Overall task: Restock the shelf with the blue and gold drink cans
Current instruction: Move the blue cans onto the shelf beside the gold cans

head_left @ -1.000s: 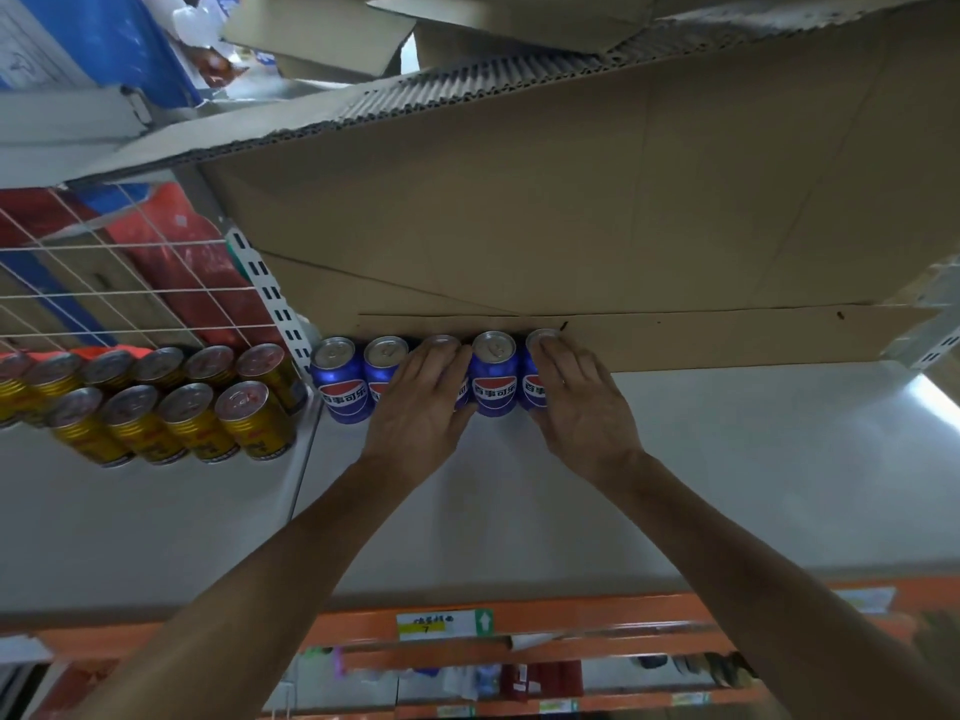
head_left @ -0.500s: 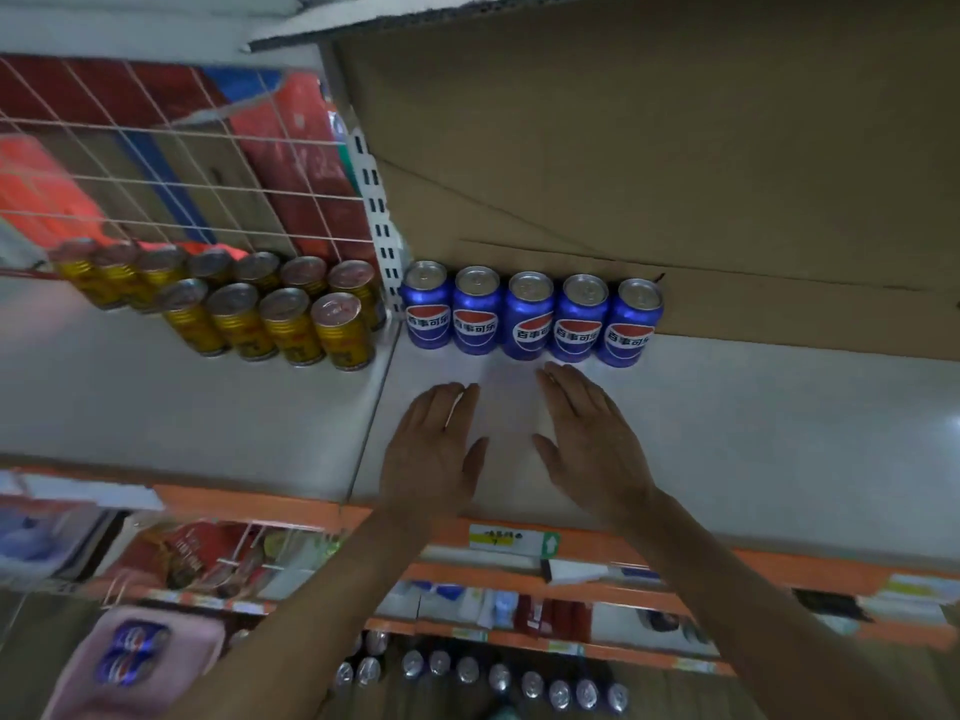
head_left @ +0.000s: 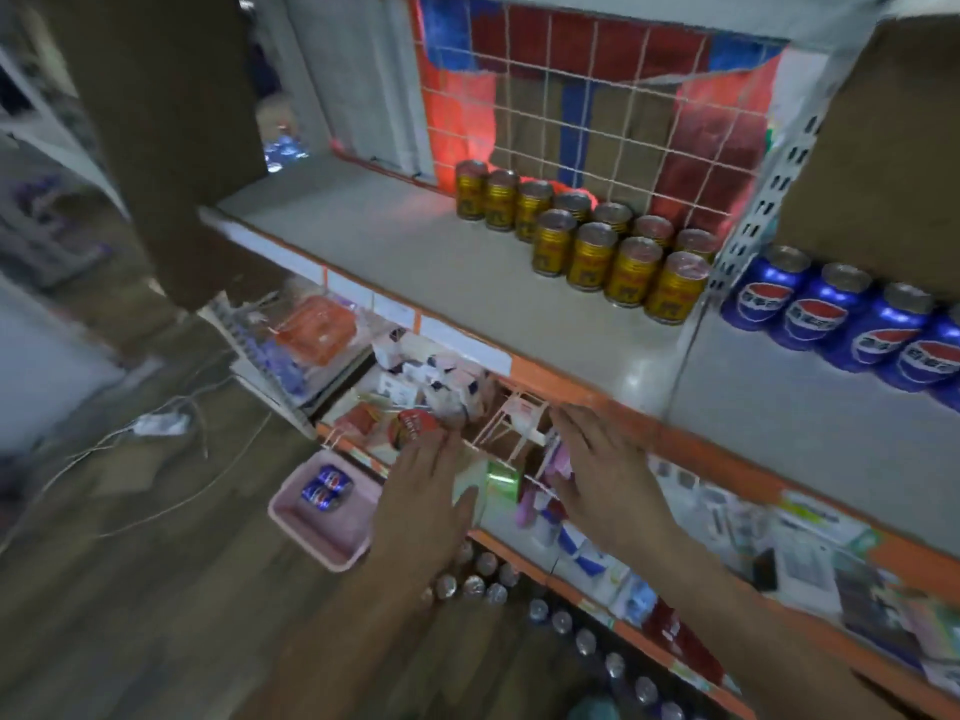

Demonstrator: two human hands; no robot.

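Note:
A row of blue cans stands at the back of the grey shelf, on its right part. Left of a perforated upright, gold cans stand in two rows before a wire grid. Below, near the floor, a pink basket holds two more blue cans. My left hand hovers below the shelf edge beside the basket, fingers straight, holding nothing. My right hand hangs in front of the lower shelf, fingers spread and empty.
An orange shelf edge runs diagonally above my hands. The lower shelf holds small packaged goods and wire dividers. Bottle tops line the bottom shelf. A cardboard box stands above the blue cans. Cables and a power strip lie on the wooden floor.
Both hands have left the blue cans and come down off the shelf, below its orange edge. The view has swung left and down, and the pink basket now shows.

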